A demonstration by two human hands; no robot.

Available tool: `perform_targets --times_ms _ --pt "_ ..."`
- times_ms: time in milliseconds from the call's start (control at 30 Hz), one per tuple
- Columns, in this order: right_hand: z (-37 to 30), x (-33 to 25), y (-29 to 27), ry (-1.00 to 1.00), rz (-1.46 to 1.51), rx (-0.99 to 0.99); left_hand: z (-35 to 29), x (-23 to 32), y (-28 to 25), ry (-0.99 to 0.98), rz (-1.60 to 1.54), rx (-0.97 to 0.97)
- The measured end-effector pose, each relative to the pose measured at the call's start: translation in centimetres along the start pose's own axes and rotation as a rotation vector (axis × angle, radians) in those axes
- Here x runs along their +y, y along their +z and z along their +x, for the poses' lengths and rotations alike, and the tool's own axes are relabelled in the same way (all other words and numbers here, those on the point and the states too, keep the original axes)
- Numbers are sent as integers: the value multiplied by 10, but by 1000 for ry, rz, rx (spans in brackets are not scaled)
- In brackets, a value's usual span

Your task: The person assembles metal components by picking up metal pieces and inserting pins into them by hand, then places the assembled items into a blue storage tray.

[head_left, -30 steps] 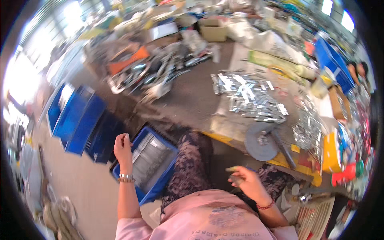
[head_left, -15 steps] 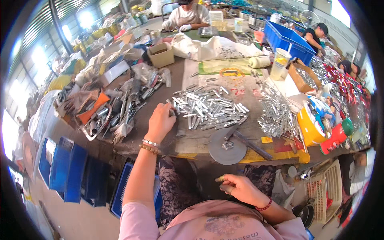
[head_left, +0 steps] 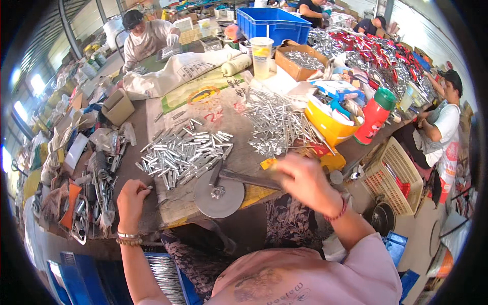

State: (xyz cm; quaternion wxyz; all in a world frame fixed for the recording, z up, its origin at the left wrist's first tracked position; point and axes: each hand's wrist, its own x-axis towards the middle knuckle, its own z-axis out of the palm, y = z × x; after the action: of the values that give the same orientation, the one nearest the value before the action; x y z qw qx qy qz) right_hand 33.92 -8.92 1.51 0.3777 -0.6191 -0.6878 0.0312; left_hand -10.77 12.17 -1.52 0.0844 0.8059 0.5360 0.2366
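Note:
My left hand (head_left: 132, 202) is at the table's near left edge, its fingers pinched around a small silvery metal piece (head_left: 149, 187) that barely shows. Right of it spreads a pile of short silver metal tubes (head_left: 185, 155). A round grey metal disc (head_left: 219, 203) lies at the front edge with a small metal lump (head_left: 217, 192) at its middle. Across the disc's far rim rests a hammer (head_left: 249, 179), its handle pointing right. Smeared by motion, my right hand (head_left: 307, 184) is over the table edge by the handle's end; its grip cannot be made out.
Long thin metal rods (head_left: 277, 122) lie heaped right of the tubes. Beyond stand a yellow container (head_left: 333, 124), a red bottle with green cap (head_left: 376, 117), a plastic cup (head_left: 261, 58) and a blue crate (head_left: 274, 25). Clutter of tools fills the left side. Several co-workers sit around.
The view has turned right. My right hand has risen from my lap to the table edge near the hammer handle. My left hand has drawn back from the tube pile.

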Motion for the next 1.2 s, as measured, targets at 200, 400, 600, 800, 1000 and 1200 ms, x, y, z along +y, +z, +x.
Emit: perform_targets --times_ms 200,400,600,800,1000,1200 --pt "31 89 0 -10 -519 100 -27 32 -1 -61 -314 54" --pt "36 85 -1 -14 -483 -129 -58 105 21 131 -201 -97" --pt "22 141 14 -172 -486 -120 -75 131 76 358 -470 109" --pt "36 59 51 -303 -125 -106 -75 130 81 317 -452 149" --pt "30 -41 81 -262 -19 -218 -78 128 78 274 -503 161" --pt "20 -43 84 -242 -54 -237 -82 132 81 240 -529 150"
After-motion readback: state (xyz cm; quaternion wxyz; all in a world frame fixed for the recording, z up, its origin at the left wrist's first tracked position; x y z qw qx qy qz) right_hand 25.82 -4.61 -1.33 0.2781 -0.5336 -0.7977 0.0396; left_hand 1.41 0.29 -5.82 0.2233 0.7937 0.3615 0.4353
